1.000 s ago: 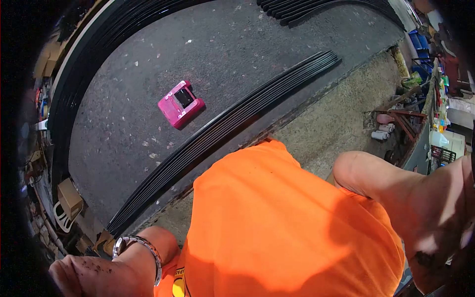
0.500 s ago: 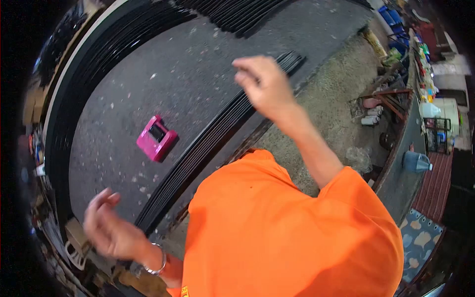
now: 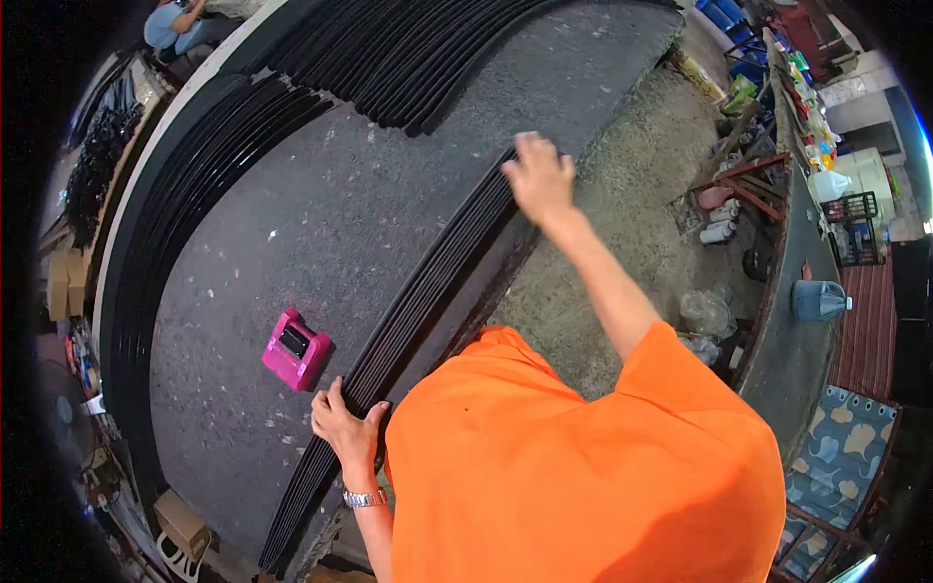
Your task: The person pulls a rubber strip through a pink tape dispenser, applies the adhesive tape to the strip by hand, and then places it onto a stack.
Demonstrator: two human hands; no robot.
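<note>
A bundle of long, thin black strips (image 3: pixel 442 267) lies side by side along the near edge of the dark worktop. My left hand (image 3: pixel 348 428) straddles the bundle at its lower part, thumb on the near side and fingers on the far side, closed on the strips. A metal watch is on that wrist. At the bundle's upper end is my right hand (image 3: pixel 542 185), slightly blurred, its fingers apart and resting against the strip ends. Left of the bundle sits a pink tool with a black insert (image 3: pixel 296 350), touched by neither hand.
More black strips (image 3: pixel 389 58) are stacked at the back of the worktop (image 3: pixel 243 282) and along its curved left rim. A person (image 3: pixel 175 24) sits beyond, top left. Right stand a blue-tinted jug (image 3: pixel 819 300) and a plastic crate (image 3: pixel 855 228). A cardboard box (image 3: pixel 182 523) is lower left.
Both hands have come down from above the worktop onto the black strips. The left hand moved right to the bundle; the right hand reached its far end. The view has shifted.
</note>
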